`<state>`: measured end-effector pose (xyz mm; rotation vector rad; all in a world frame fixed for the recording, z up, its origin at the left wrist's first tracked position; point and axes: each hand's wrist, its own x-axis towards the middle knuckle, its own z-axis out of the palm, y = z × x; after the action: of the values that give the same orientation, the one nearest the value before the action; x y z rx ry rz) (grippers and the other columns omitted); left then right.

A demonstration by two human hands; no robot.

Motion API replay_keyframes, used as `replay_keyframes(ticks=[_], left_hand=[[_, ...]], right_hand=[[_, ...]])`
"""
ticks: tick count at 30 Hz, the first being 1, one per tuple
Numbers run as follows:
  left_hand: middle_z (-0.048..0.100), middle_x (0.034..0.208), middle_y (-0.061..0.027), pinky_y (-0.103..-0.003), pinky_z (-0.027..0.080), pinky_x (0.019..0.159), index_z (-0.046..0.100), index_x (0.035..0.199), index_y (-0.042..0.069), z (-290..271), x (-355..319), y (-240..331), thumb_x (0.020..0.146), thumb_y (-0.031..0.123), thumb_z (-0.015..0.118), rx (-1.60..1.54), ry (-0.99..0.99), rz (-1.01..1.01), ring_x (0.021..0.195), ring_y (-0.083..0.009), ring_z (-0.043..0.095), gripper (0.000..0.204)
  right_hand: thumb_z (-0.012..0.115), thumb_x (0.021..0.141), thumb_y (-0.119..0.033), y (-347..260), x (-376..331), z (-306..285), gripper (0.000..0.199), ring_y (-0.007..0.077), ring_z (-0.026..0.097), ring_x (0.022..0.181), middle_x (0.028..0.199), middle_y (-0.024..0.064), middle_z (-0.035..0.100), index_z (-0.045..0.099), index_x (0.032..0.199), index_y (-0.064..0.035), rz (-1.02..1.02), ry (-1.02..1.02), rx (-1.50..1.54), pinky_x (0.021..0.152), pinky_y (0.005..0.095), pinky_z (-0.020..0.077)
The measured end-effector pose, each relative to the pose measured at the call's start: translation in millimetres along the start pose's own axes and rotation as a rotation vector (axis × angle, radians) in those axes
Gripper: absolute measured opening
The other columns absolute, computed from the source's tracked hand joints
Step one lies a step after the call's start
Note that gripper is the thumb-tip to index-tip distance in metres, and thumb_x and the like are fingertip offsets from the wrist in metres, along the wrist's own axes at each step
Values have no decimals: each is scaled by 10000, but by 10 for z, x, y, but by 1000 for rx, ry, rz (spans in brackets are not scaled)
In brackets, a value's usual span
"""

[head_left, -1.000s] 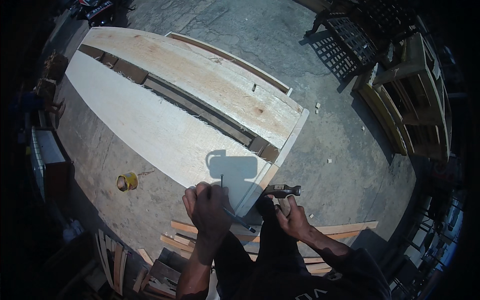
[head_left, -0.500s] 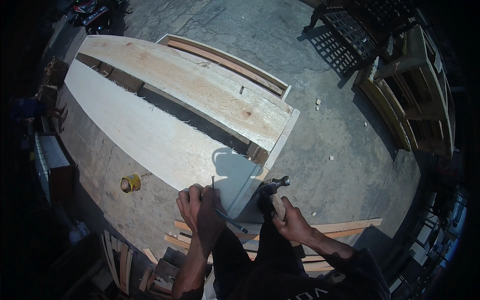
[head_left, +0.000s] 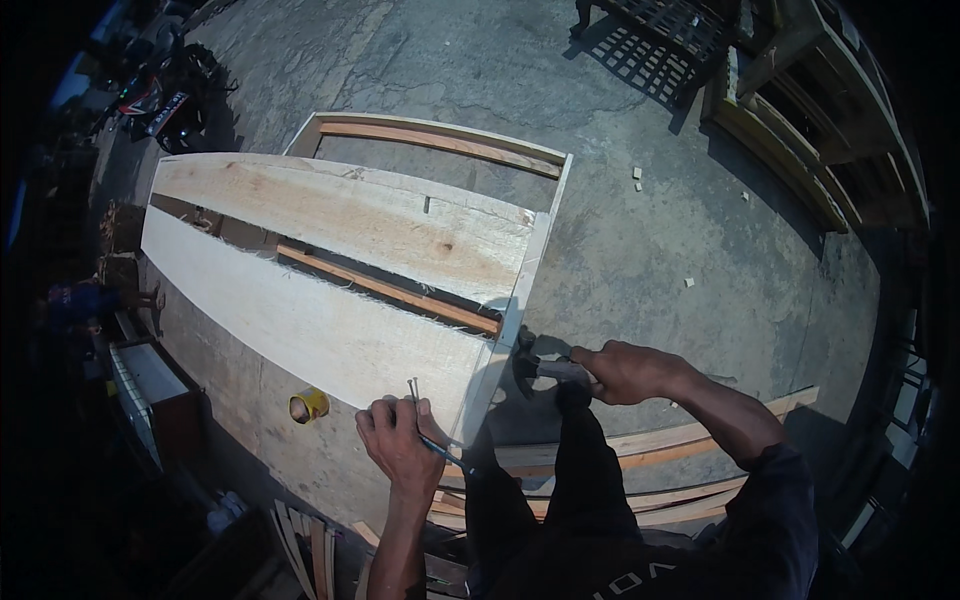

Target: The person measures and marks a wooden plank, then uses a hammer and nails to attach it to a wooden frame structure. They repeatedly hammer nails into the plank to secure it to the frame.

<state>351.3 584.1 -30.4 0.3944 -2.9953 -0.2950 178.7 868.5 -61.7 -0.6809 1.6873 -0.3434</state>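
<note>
Near the close right corner of a pale wooden board [head_left: 320, 315], my left hand [head_left: 400, 440] is closed. Thin nails [head_left: 413, 388] poke up from its fingers, and a slim blue pencil-like stick [head_left: 446, 456] juts from its lower right side. My right hand [head_left: 635, 373] grips the handle of a hammer [head_left: 555, 370]. The dark hammer head is close to the end strip [head_left: 497, 355] of the boards; whether it touches is hard to tell. A second, knotted board [head_left: 370, 222] lies beyond the first, with an orange-brown batten [head_left: 390, 290] in the gap between them.
Beyond the boards lies a wooden frame [head_left: 440, 140]. A yellow can [head_left: 309, 406] stands on the concrete to the left. Long wood strips [head_left: 700, 432] lie by my legs. Wooden furniture [head_left: 800, 120] is at far right, a motorcycle [head_left: 170, 110] at far left.
My right hand has turned the hammer so its head points left, toward the boards' end. The view has shifted, showing more of the motorcycle and the batten. My left hand still holds nails.
</note>
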Motion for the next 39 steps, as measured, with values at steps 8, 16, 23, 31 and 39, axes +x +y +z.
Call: replay_keyframes(ticks=[8,16,23,31,39], left_hand=[[552,912,-152,-493,410,794,646,854,9,12,-14,25,976,171,624,19,1,-10,865,-331,483,204],[566,933,-144,-498,418,829,655,869,17,-6,-20,4,965,168,659,13,-31,-34,897,-335,496,179],[572,949,-132,-505,422,844,659,873,37,1,-30,29,926,146,704,4,-36,-72,924,-343,511,129],[545,913,-155,-513,404,787,648,870,22,-10,-37,60,965,147,621,70,-63,-37,883,-349,483,160],[553,907,-148,-507,412,795,658,871,19,-3,3,46,951,133,637,80,-21,-34,877,-341,485,140]], right_hand=[[655,933,-160,-575,-58,1186,471,387,750,783,891,288,704,487,1324,41,16,523,841,655,458,558],[647,937,-118,-432,-33,1185,475,367,730,667,928,294,696,479,1345,58,-179,502,606,623,454,553],[550,921,-13,-278,-132,267,470,283,698,635,858,221,662,456,1363,112,-65,-38,426,556,397,556],[555,916,-106,178,220,-461,484,348,733,791,924,230,686,505,1367,62,-230,-230,-268,612,448,588],[625,911,-184,394,352,-531,537,325,703,606,908,233,715,528,1409,-8,-137,-305,-136,526,432,542]])
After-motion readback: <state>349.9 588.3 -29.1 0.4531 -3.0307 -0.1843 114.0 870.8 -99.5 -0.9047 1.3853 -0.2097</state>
